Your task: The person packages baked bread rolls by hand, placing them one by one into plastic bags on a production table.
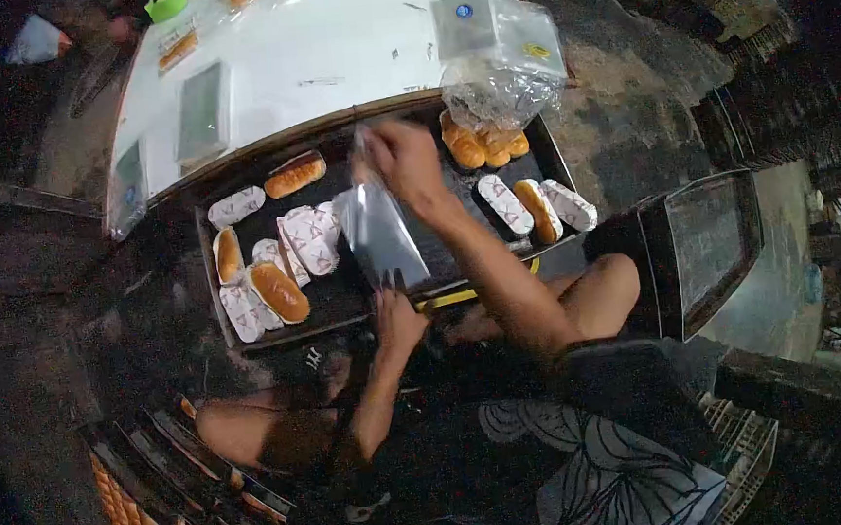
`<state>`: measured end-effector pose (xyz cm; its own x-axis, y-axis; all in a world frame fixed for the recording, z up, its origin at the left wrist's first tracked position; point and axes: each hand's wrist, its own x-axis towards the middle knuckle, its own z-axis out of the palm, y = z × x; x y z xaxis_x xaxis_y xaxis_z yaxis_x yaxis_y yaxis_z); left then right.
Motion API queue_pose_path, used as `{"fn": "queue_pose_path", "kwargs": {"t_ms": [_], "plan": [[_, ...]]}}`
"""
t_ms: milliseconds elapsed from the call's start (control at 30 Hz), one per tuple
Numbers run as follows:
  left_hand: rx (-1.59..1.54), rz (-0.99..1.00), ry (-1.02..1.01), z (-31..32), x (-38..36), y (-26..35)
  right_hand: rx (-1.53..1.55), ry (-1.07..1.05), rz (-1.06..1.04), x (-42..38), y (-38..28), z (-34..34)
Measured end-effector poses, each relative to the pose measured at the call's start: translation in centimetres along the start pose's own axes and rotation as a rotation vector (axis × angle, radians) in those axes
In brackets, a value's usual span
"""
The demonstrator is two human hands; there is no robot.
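Note:
A clear plastic bag (385,236) stretches slantwise over a dark tray (336,312). My right hand (404,161) is closed on its upper end, slightly blurred. At the bag's lower edge, my left hand (397,318) has its fingers pressed on the plastic, near the tray's front rim. Left of the bag lie buns in printed paper (310,239), a glossy bare bun (278,292) and a filled bun (294,175). On the right side of the tray are a cluster of golden buns (468,150), partly under plastic, and wrapped buns (505,206) beside another bun (538,211).
Beyond the tray stands a white table (327,45) with stacks of clear bags (202,112), a packed bun (178,49) and a green object (166,5). Crumpled plastic (496,91) hangs over its edge. More trays of bread (126,507) are at lower left; a crate (745,445) is at lower right.

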<state>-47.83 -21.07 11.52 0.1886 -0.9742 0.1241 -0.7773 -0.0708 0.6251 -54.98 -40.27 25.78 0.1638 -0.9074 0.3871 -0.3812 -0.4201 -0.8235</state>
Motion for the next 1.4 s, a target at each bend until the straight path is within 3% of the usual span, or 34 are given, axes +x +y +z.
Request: {"fn": "queue_pose_path", "kwargs": {"t_ms": [33,100,133,167,200,233,267,300,333,400,433,467,500,567,600,633,667,700,767,800,900,933,1000,1033,1067,1133,1200,1233,1267,1300,1333,1400], "plan": [[0.445,0.268,0.12,1.3,-0.5,-1.6,0.156,0.049,-0.111,2.4,-0.4,0.8],[-0.03,-0.263,-0.376,2.3,-1.2,-5.8,0.041,0.16,-0.439,3.1,-0.9,2.9],[-0.03,-0.256,-0.364,2.2,-0.5,-7.3,0.103,-0.019,-0.333,0.9,-0.4,2.9],[0.268,-0.067,-0.507,2.2,0.0,-8.8,0.161,-0.2,-0.221,-3.1,0.1,2.5],[0.565,0.117,-0.65,2.1,-0.4,-9.7,0.204,-0.496,0.119,-7.4,0.6,1.1],[0.556,0.107,-0.653,-1.3,0.7,-6.8,0.246,-0.792,0.493,-10.9,0.7,-0.1],[0.275,-0.027,-0.547,-3.4,1.5,-4.5,0.303,-0.796,0.35,-16.1,3.2,0.2],[-0.003,-0.158,-0.438,-4.9,1.8,-2.9,0.364,-0.897,0.38,-18.6,2.5,-1.0],[-0.002,-0.164,-0.461,-6.0,1.5,-1.3,0.129,-0.711,0.35,-21.1,2.1,-1.0],[-0.391,-0.252,-0.464,-6.2,1.5,1.5,0.065,-0.594,0.519,-21.6,2.8,0.1],[-0.391,-0.235,-0.489,-5.3,1.5,2.0,-0.009,-0.489,0.658,-21.4,3.3,0.6],[-0.545,-0.323,-0.275,-4.5,1.0,2.4,0.038,-0.299,0.507,-21.8,3.9,1.2],[-0.696,-0.416,-0.054,-3.8,0.5,2.6,0.028,-0.284,0.526,-20.7,3.2,0.4],[-0.567,-0.445,-0.053,-3.8,0.5,3.6,0.708,-0.576,1.105,-17.4,2.9,-1.3],[-0.465,-0.203,-0.039,-4.8,0.7,5.5,0.699,-0.569,1.106,-16.5,4.0,-0.8],[-0.357,0.025,-0.023,-5.2,0.3,6.5,0.919,-0.319,1.003,-16.3,5.3,0.2],[-0.509,-0.075,-0.043,-4.2,0.2,6.0,1.126,-0.065,0.886,-16.9,5.9,0.8],[-0.51,-0.085,-0.039,-3.3,0.4,5.6,1.123,-0.074,0.893,-17.5,6.5,0.9],[-1.491,-0.758,0.267,-2.5,1.9,6.1,0.874,-0.277,0.893,-17.6,7.4,0.3],[-1.675,-0.819,-0.069,-3.1,2.1,3.8,0.747,-0.378,0.885,-17.6,7.9,-0.1],[-1.635,-0.852,-0.033,-1.4,2.4,-1.5,0.388,-0.677,0.845,-19.2,9.3,-0.3],[-1.529,-0.997,0.1,-4.2,3.3,1.8,-0.253,-0.44,0.468,-18.6,12.9,-0.4],[-1.618,-0.974,0.183,-4.5,3.9,0.4,-0.89,-0.113,0.301,-14.7,16.3,-5.2],[-1.707,-0.933,0.239,-5.1,4.2,0.3,-1.146,-0.071,0.209,-14.4,21.5,-6.0],[-1.728,-0.961,0.288,-5.8,4.1,0.3,-1.03,-0.184,0.275,-14.3,26.2,-7.6],[-1.792,-0.891,0.351,-7.7,4.5,0.1,-0.898,-0.291,0.334,-12.1,24.1,-8.0],[-1.897,-0.848,0.449,-8.7,4.3,0.2,-0.368,-0.467,0.432,-12.9,19.1,-8.2],[-1.897,-0.859,0.446,-8.5,4.3,-0.2,-0.124,-0.674,0.463,-13.7,14.9,-8.0],[-1.892,-0.808,0.496,-8.1,4.5,-0.5,0.341,-0.594,0.481,-15.6,11.8,-6.6],[-1.884,-0.758,0.541,-7.5,4.6,-0.6,0.544,-0.622,0.412,-16.8,9.1,-5.7],[-1.89,-0.742,0.54,-7.1,4.6,0.2,0.463,-0.684,0.341,-16.7,5.6,-5.4],[-1.825,-0.682,0.445,-6.6,4.0,2.4,0.393,-0.507,0.245,-15.8,1.8,-4.2]]}}
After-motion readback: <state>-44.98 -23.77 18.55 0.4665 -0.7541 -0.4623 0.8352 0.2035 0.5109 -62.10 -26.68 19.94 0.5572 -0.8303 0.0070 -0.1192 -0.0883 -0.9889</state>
